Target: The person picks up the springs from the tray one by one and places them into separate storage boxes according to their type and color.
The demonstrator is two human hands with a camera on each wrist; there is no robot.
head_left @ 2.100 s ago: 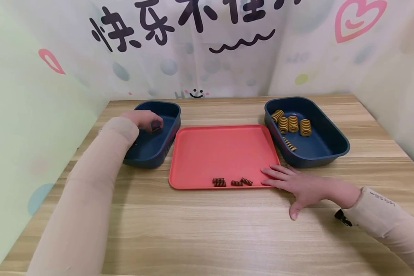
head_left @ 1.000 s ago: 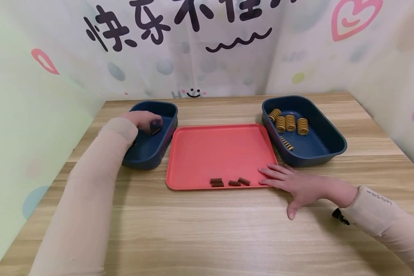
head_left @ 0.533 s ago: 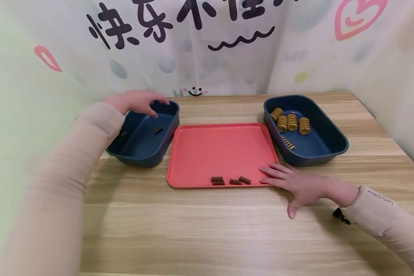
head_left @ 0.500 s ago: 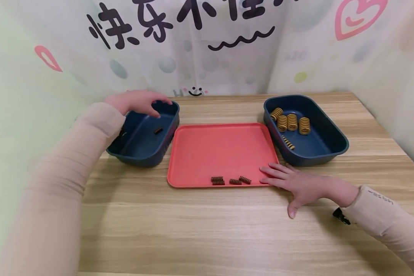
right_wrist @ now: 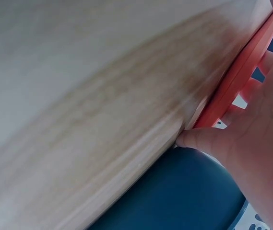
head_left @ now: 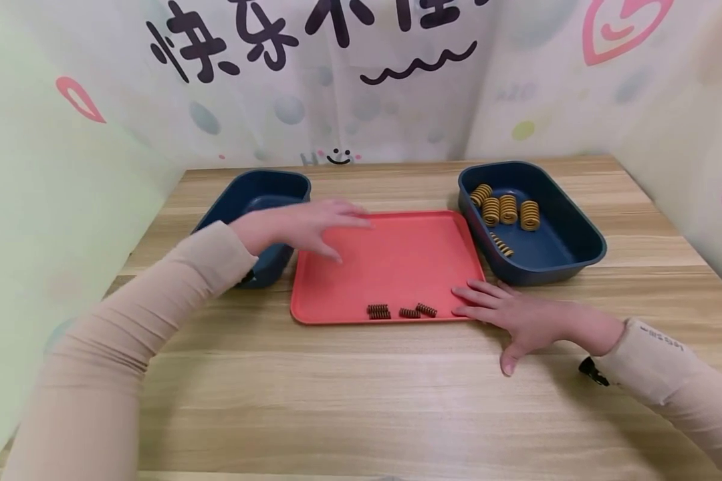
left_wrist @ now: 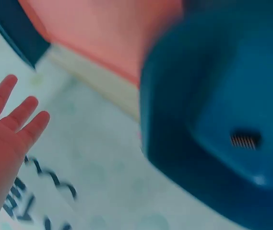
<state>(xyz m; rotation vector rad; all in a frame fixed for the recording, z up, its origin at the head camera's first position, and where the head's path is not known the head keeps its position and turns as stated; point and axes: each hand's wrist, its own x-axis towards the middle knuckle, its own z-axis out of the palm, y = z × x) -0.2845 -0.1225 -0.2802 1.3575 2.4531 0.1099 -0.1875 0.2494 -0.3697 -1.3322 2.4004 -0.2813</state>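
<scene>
My left hand (head_left: 307,226) hovers over the left part of the red tray (head_left: 397,254), fingers spread and holding nothing. Behind its forearm stands the left dark blue bin (head_left: 303,182). A small dark coil spring (left_wrist: 245,139) lies on that bin's floor in the left wrist view; the arm hides it in the head view. Several dark brown coil springs (head_left: 378,312) lie along the tray's near edge, two of them side by side. My right hand (head_left: 523,317) rests with fingers spread, its fingertips on the tray's near right corner and its thumb (right_wrist: 198,138) towards the table.
Right of the tray stands another dark blue bin (head_left: 553,257), with several thick yellow coil springs (head_left: 508,210) and a thinner yellow one (head_left: 501,244) inside. The wooden table (head_left: 361,401) runs back to a printed cloth wall (head_left: 409,120).
My left hand reached into the left bin, let go of a dark spring there, lifted out and swung right over the tray. The right hand has stayed put.
</scene>
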